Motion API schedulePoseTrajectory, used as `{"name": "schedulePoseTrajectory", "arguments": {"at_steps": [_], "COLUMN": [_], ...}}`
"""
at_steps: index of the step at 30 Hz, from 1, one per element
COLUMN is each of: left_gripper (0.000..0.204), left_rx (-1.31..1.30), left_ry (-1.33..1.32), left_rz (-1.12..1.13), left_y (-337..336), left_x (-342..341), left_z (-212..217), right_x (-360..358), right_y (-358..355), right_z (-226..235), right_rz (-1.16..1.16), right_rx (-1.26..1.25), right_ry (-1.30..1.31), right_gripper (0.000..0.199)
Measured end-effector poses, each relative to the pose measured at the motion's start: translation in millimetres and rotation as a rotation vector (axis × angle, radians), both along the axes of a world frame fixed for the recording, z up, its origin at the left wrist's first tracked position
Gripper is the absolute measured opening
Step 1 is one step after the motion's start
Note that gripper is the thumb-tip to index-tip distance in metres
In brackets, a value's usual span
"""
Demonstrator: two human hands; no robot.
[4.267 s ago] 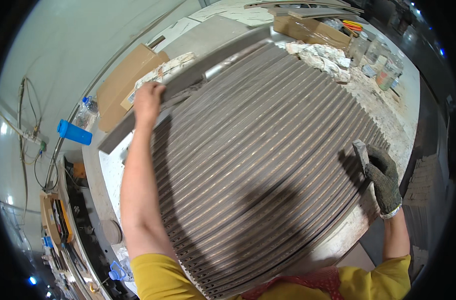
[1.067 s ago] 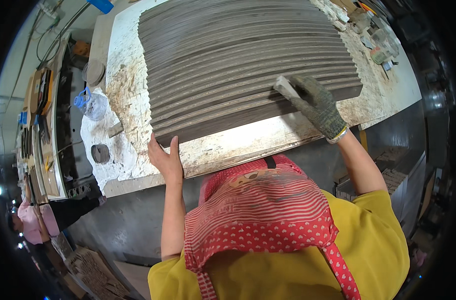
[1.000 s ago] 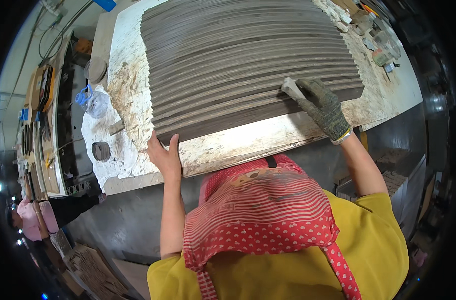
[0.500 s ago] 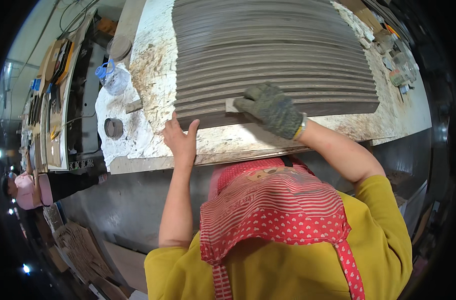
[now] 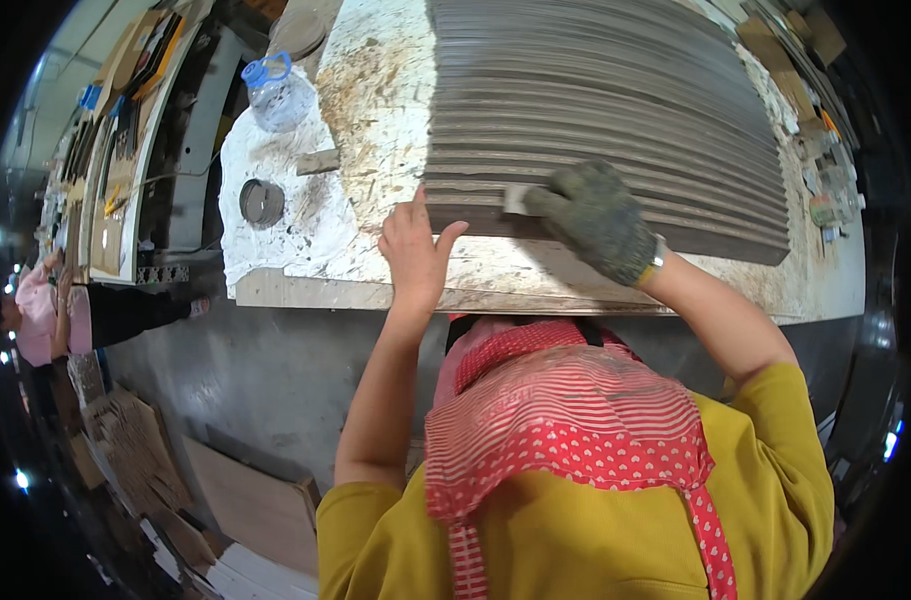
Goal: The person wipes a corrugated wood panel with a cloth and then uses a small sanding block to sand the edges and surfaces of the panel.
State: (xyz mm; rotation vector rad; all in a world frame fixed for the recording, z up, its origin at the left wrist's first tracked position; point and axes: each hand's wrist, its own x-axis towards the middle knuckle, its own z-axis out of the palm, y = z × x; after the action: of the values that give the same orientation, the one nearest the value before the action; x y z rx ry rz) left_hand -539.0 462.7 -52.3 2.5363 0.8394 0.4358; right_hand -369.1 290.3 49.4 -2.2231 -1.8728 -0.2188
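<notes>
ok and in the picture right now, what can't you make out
All in the head view:
Strips: far end cut off by the top edge.
Block: right part hidden under the gloved right grip.
Bottles: too small and blurred to tell what they hold.
Co-worker: too small to tell if anything is held.

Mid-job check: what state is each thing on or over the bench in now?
Dark slats: ridged, laid side by side
Left hand: bare, open, at the slats' near left corner
Right hand: gloved, closed on pale block
Pale block: held at the slats' near edge
Blue-handled jug: capped
Round dark container: unheld, lid unclear
Small loose block: lying, unheld
</notes>
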Motion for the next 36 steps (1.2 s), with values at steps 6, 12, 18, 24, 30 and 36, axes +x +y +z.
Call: {"name": "schedulePoseTrajectory", "arguments": {"at_steps": [6,12,18,24,30,36], "left_gripper": [0.079,0.074,0.072,0.075,0.083,0.084], "left_rx": [0.005,0.073,0.186,-0.015,0.082,0.098], "left_ry": [0.031,0.039,0.107,0.057,-0.021,-0.027], "left_rz": [-0.036,-0.043,-0.073,-0.123,-0.198,-0.214], "left_y": [4,10,12,17,25,26], "left_x": [-3,-4,-4,-5,0,0], "left_z": [5,6,1,6,4,-3], "right_x": [-19,-24,-36,-6,17,-17], "right_y": [41,44,73,51,-39,29], "right_z": [-11,-13,0,1,-9,-3], "right_rz": [0.171,0.036,0.194,-0.388,-0.257,-0.215], "right_rx": [0.112,0.002,0.166,0.18,0.062,-0.088], "right_ry": [0.015,-0.031,0.041,0.147,-0.024,-0.075], "right_gripper": [0.03,0.04,0.044,0.048,0.044,0.034]}}
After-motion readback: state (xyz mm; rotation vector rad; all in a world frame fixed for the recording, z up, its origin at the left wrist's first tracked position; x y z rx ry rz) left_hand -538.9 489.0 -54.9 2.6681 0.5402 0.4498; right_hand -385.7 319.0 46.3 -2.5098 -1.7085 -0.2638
